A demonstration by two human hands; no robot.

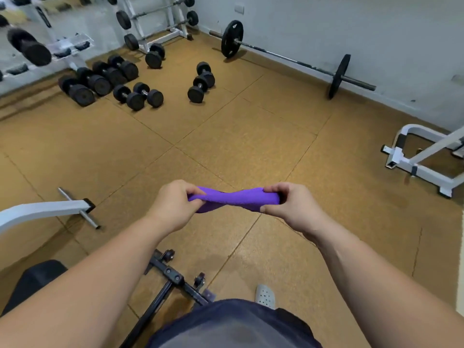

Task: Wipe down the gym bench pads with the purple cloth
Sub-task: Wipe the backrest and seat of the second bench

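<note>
Head cam, looking down, so here's what's there. The soft purple cloth is up in the air in front of the person, stretched sideways between both hands with a twist in the middle, over the orange-brown tiled rubber floor. The left hand has its fingers curled round the cloth's left end, thumb on top. The right hand pinches the right end between thumb and bent fingers. Both forearms reach out from the bottom corners.

The black padded gym bench pad sits low on the left, partly hidden under the left forearm and well apart from the cloth. Its black metal base frame with little wheels pokes out on the floor between the arms. A white painted steel arm with a bare metal peg through its end comes in from the left edge.

Further back there's a bunch of black round-headed dumbbells scattered on the floor, a white weight rack behind them, and a long steel barbell with black plates lying along the grey wall. A white tube frame stands at the right edge. One pale grey perforated clog shows near the bottom, just above the person's dark blue clothing
</note>
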